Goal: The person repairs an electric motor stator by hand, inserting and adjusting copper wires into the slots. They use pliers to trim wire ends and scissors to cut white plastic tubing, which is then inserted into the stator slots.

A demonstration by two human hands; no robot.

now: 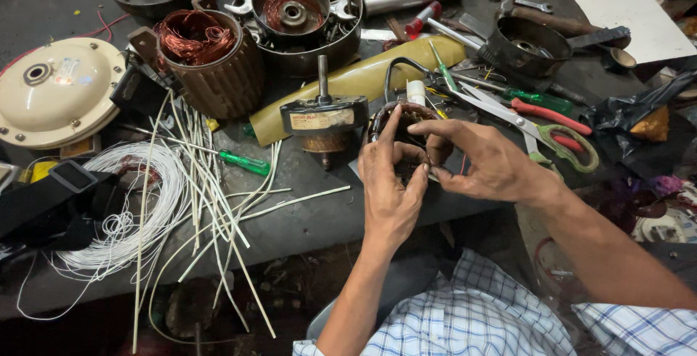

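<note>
The dark workbench [305, 218] is crowded along its far side, but a bare strip of its surface lies open on the near side of the small motor stator [404, 120], between that piece and the bench's front edge, which runs just under the person's wrists. The stator sits at mid-bench, right of the upright rotor with a shaft [324, 115]. The left hand [388, 181] cups the stator from the near side, its fingers curled fairly close around the body and the forefinger stretched up along its left rim. The right hand [483, 160] comes in from the right with fingers half curled, thumb and forefinger pinched at the top rim; whether they grip a wire there cannot be told. The stator looks round and dark, with brownish windings showing at its top, mostly hidden by both hands. Left of it lie loose white sleeving strips [210, 181] and a green screwdriver [243, 162]; right of it, red-and-green-handled scissors [541, 127].
</note>
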